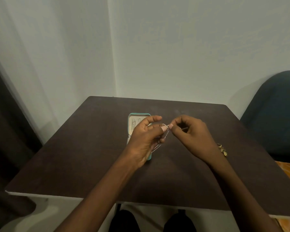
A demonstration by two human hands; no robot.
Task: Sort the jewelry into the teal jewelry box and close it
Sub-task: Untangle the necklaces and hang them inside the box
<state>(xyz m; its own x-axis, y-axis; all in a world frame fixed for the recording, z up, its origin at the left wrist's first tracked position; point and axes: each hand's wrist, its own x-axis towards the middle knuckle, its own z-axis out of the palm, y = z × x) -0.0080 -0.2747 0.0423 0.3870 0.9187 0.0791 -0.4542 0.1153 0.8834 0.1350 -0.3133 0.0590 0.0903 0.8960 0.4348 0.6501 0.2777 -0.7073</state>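
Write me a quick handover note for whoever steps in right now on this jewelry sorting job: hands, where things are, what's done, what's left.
Left hand: pinches a thin silver chain above the table.
Right hand: pinches the same chain at its top end, fingertips almost meeting the left's.
Teal jewelry box: open on the dark table, partly hidden behind the left hand; some pieces seem to lie inside.
Gold piece: on the table, beside the right wrist.
Left: chain into the box, then the gold piece, then close the lid.

A dark brown square table [94, 164] with a pale edge carries an open teal jewelry box [139, 115] near its middle (cream lining inside, partly hidden) and a small heap of gold jewelry [223, 149] toward its right side.
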